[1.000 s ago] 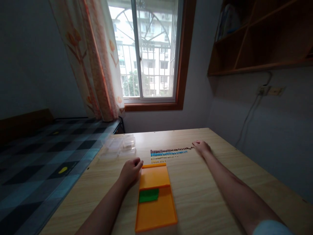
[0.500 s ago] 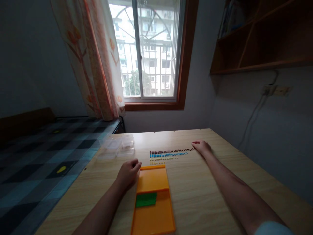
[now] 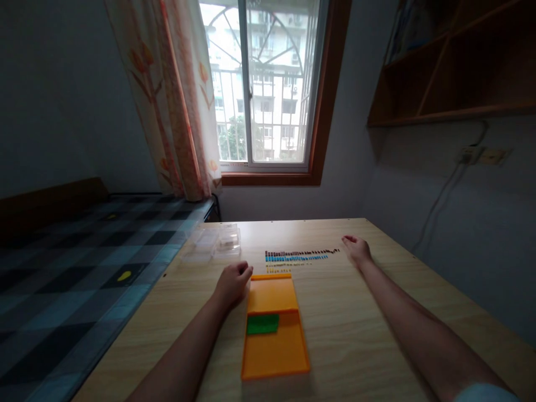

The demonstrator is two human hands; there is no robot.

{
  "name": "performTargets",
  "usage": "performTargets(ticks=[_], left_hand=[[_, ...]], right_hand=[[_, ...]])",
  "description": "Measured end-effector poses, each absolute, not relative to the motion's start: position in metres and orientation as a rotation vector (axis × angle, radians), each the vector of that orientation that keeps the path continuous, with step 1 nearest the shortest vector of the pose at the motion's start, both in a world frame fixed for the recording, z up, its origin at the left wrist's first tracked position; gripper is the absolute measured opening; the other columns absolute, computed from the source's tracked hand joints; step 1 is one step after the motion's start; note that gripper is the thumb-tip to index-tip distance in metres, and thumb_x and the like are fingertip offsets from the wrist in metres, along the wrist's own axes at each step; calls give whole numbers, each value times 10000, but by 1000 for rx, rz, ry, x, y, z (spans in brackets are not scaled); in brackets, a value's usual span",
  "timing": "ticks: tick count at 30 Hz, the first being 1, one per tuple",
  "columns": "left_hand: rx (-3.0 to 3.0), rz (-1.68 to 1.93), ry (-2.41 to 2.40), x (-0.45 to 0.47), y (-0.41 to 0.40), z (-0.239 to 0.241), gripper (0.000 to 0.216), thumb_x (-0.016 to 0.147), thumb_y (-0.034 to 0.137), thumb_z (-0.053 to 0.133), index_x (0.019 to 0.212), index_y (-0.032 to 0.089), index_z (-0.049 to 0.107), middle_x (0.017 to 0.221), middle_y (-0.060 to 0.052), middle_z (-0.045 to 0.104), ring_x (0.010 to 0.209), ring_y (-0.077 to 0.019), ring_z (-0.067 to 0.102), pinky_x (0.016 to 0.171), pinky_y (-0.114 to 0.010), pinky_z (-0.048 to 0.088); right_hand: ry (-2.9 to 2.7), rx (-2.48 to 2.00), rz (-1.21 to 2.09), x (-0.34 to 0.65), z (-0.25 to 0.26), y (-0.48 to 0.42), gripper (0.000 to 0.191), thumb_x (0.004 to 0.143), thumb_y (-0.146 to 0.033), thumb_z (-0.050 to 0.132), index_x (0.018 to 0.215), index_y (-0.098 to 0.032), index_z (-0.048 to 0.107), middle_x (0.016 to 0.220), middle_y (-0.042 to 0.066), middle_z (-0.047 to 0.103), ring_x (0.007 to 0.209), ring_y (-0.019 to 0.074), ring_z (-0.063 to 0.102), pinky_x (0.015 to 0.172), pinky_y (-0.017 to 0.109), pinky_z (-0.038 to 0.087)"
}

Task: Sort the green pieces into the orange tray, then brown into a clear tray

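Rows of tiny pieces lie on the wooden table: a dark brown row (image 3: 293, 253), a blue row (image 3: 293, 258) and shorter yellow rows (image 3: 278, 270). Just past the right end of the brown row is my right hand (image 3: 357, 248), its fingers pinched together; anything between them is too small to make out. My left hand (image 3: 233, 283) rests with curled fingers by the top left corner of an orange tray (image 3: 274, 354). Whether it holds something is hidden. A green piece (image 3: 262, 324) lies inside the tray, below its crossbar.
Clear plastic boxes (image 3: 213, 243) stand at the table's far left. Beyond the left edge is a bed with a checked cover (image 3: 125, 251). A window (image 3: 263, 89) and curtain (image 3: 180, 111) are ahead, and wooden shelves (image 3: 444, 84) hang at the right.
The view has shifted, so the table and tray sit higher and further right. My right hand has drawn slightly away from the brown row's end. The left hand stays beside the tray.
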State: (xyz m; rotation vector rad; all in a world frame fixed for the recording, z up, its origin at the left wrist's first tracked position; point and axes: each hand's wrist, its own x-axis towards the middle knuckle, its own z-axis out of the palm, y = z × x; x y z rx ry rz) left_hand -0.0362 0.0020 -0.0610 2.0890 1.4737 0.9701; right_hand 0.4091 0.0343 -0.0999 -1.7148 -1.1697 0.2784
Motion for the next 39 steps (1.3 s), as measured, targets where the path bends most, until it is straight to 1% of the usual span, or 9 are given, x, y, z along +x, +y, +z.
performTargets(ticks=[5, 9, 11, 13, 16, 19, 25, 33, 39], left_hand=[[2099, 976, 1448, -33, -2, -59, 342, 785, 439, 443, 537, 209, 394, 511, 50, 379, 550, -118, 394, 570, -269, 240], [2095, 978, 1449, -31, -3, -60, 356, 787, 433, 463, 530, 212, 355, 503, 55, 343, 538, -113, 374, 566, -271, 230], [2094, 978, 1446, -30, -3, -59, 354, 785, 427, 467, 528, 214, 349, 501, 56, 334, 535, -113, 370, 565, -273, 226], [2095, 981, 1440, -30, -3, -59, 350, 780, 419, 471, 526, 215, 345, 500, 56, 329, 532, -113, 366, 564, -275, 224], [2089, 985, 1435, -30, -3, -59, 354, 780, 418, 475, 522, 215, 342, 498, 56, 331, 531, -112, 362, 563, -277, 228], [2100, 984, 1431, -30, -3, -58, 357, 785, 414, 476, 519, 215, 345, 498, 53, 342, 532, -113, 362, 563, -279, 231], [2109, 973, 1435, -29, -4, -58, 348, 790, 402, 483, 520, 213, 369, 499, 49, 366, 538, -117, 381, 563, -282, 239], [2096, 982, 1427, -28, -6, -57, 345, 793, 395, 491, 522, 210, 385, 497, 52, 375, 534, -113, 378, 565, -277, 244], [2097, 982, 1420, -27, -6, -58, 340, 791, 389, 500, 520, 208, 401, 498, 48, 396, 538, -114, 387, 569, -276, 245]], right_hand=[[-1192, -1531, 282, 387, -84, -7, 343, 958, -431, 601, 1092, -120, 660, 1037, 101, 680, 905, 208, 655, 820, 399, 559], [-1418, -1334, 355, 345, -41, -48, 415, 845, -550, 685, 966, -155, 727, 931, 106, 716, 845, 225, 654, 781, 373, 545], [-1644, -1211, 431, 311, -16, -74, 300, 817, -491, 744, 878, -197, 752, 915, 77, 720, 853, 208, 650, 778, 336, 531], [-2147, -996, 482, 274, 3, -103, 194, 937, -359, 634, 905, -212, 756, 916, 67, 710, 858, 177, 629, 764, 305, 501], [-2591, -817, 461, 229, 8, -137, 191, 970, -209, 565, 882, -223, 734, 904, 29, 705, 842, 144, 596, 800, 282, 454], [-2789, -794, 419, 209, -6, -148, 175, 909, -132, 587, 800, -204, 703, 844, 15, 682, 811, 140, 569, 781, 270, 428], [-2801, -949, 372, 205, -22, -142, 175, 868, -139, 605, 730, -198, 695, 800, 16, 661, 748, 145, 519, 700, 279, 380], [-2627, -993, 411, 215, -13, -139, 169, 923, -166, 595, 922, -225, 754, 914, 48, 696, 869, 177, 584, 791, 299, 431], [-2626, -1023, 413, 223, -11, -137, 180, 923, -167, 597, 878, -229, 760, 872, 44, 697, 839, 173, 592, 772, 296, 437]])
